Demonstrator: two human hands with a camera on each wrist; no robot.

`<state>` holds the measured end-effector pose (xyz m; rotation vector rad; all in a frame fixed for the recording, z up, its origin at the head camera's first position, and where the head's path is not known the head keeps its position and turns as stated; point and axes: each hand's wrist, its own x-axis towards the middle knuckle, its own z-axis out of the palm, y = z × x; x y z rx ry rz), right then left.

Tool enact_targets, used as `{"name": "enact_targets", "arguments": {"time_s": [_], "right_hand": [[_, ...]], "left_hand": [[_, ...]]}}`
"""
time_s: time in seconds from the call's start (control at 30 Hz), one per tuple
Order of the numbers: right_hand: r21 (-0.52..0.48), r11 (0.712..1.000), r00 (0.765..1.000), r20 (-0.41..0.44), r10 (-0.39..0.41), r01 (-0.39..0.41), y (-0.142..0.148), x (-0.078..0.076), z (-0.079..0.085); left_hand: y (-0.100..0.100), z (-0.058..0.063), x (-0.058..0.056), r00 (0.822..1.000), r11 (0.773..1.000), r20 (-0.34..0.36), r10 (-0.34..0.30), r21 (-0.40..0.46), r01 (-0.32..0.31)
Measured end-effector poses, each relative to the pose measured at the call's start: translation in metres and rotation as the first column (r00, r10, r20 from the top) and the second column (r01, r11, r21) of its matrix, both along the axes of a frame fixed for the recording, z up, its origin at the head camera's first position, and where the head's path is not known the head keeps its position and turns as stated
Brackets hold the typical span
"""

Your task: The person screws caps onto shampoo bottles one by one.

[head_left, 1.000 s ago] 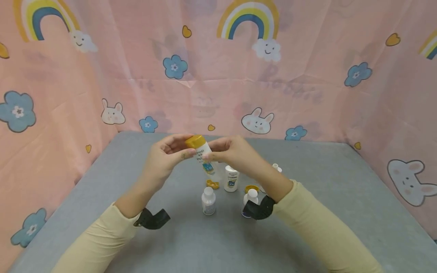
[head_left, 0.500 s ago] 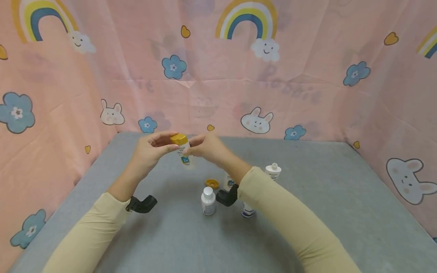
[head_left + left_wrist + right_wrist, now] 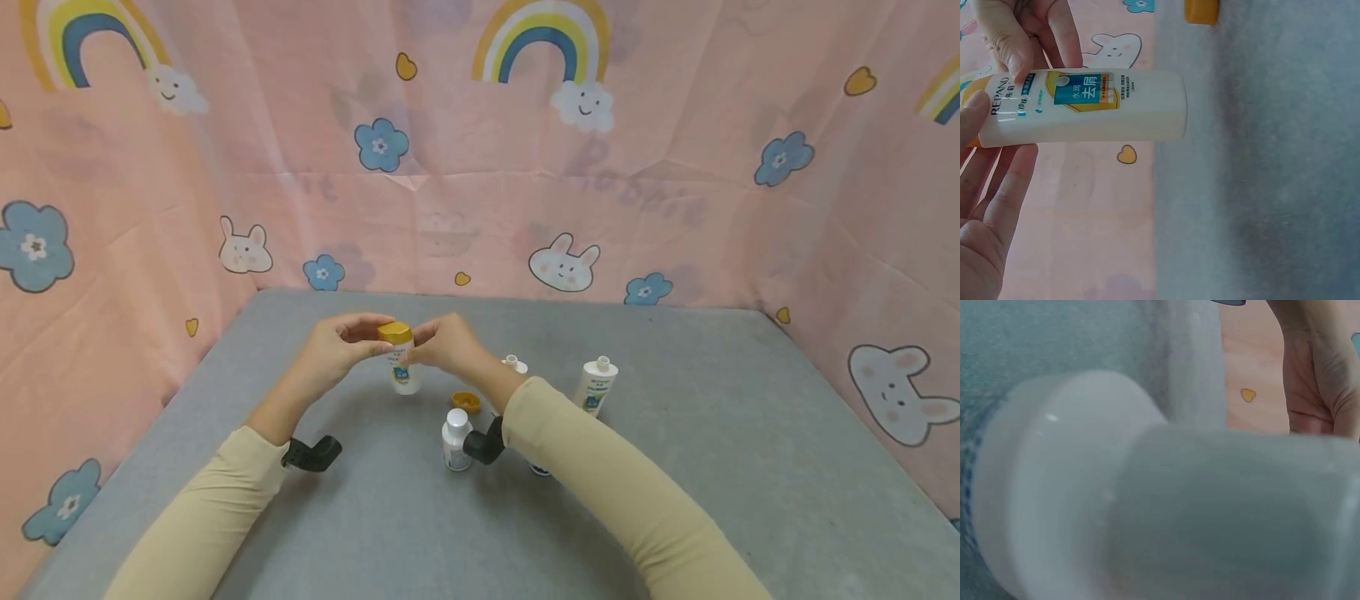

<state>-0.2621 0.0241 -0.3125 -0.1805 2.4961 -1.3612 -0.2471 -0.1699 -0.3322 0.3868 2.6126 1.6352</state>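
Observation:
A white shampoo bottle [image 3: 405,379] with a yellow cap [image 3: 395,333] stands upright between both hands, left of the other bottles. My left hand [image 3: 330,354] holds the cap end from the left, its thumb in front. From the right, my right hand [image 3: 453,346] pinches the upper body with thumb and fingers. The left wrist view shows the printed label of the shampoo bottle [image 3: 1135,112] and the right hand [image 3: 1029,31] on it. A blurred white bottle [image 3: 1222,512] fills much of the right wrist view and hides the right hand; the left hand [image 3: 1322,381] appears behind.
A loose yellow cap [image 3: 466,402] lies behind a small white-capped bottle [image 3: 455,442]. Farther right stands an uncapped white bottle [image 3: 597,382]. Another uncapped bottle [image 3: 514,363] and a blue-based one [image 3: 540,470] are mostly behind the right arm. Pink printed cloth [image 3: 480,192] surrounds the grey table [image 3: 712,450].
Both hands have carried the capped shampoo bottle left and then lowered it toward the table. It has turned from tilted to upright. The loose cap and standing bottles have kept their places.

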Motion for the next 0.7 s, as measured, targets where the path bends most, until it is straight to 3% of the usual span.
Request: {"name": "enact_targets", "arguments": {"time_s": [0.37,0.7], "right_hand": [[0.05,0.999,1.0,-0.022,0.011,-0.01,-0.001,0.0,-0.013],[0.029,1.0,1.0,-0.028,0.004,-0.004,0.001,0.002,-0.016]], "left_hand": [[0.002,-0.016,0.0,1.0,1.0,0.017,-0.01,-0.004,0.01],[0.005,-0.02,0.0,1.0,0.999,0.018,0.0,-0.039,0.001]]}}
